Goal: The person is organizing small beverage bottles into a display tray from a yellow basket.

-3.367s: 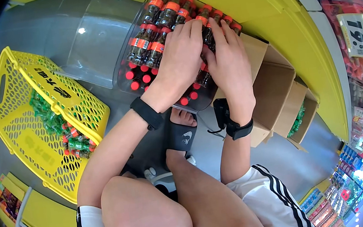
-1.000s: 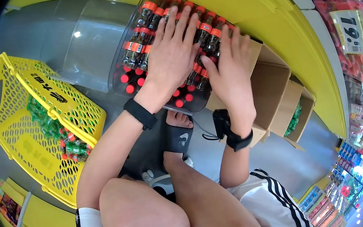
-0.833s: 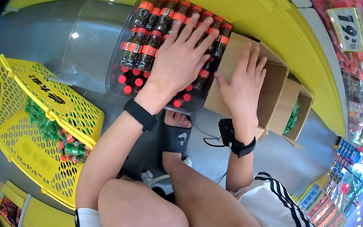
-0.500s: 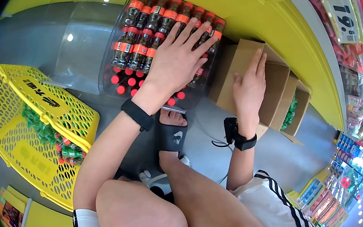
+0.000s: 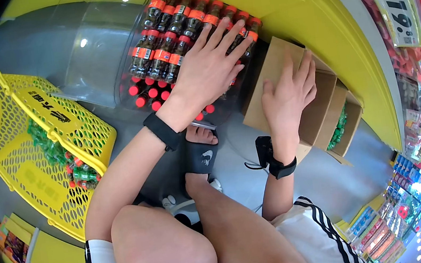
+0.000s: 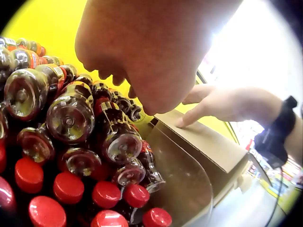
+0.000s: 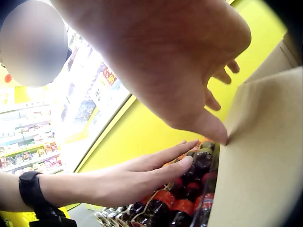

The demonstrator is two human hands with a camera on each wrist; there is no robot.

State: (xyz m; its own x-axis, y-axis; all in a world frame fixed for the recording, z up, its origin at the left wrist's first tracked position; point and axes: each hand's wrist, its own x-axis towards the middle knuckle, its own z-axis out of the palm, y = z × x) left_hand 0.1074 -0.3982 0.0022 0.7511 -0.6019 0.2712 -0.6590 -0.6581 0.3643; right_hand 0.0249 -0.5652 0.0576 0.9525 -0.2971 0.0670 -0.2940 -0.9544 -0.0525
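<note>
Small dark cola bottles [image 5: 161,55] with red caps and orange labels lie stacked in rows in a clear plastic bin [image 5: 121,93]. More bottles stand below with red caps [image 6: 29,175] up. My left hand [image 5: 206,65] rests over the right part of the upper rows, fingers spread and straight; its palm hides the bottles beneath. To the right of the bin my right hand [image 5: 288,93] touches a cardboard box [image 5: 264,89], fingers extended. In the right wrist view its thumb presses against the cardboard flap [image 7: 265,146]. Neither hand grips a bottle.
At the left stands a yellow shopping basket [image 5: 28,173] with green and red-capped bottles inside. Behind the first box, another carton compartment holds green items [image 5: 337,130]. A yellow shelf base [image 5: 306,5] curves behind the bin. A sandalled foot [image 5: 202,157] is just in front.
My right hand has moved right, from the bottles to the cardboard box. The left hand's fingers have spread flat over the bottles. A dark gap now shows between bin and box.
</note>
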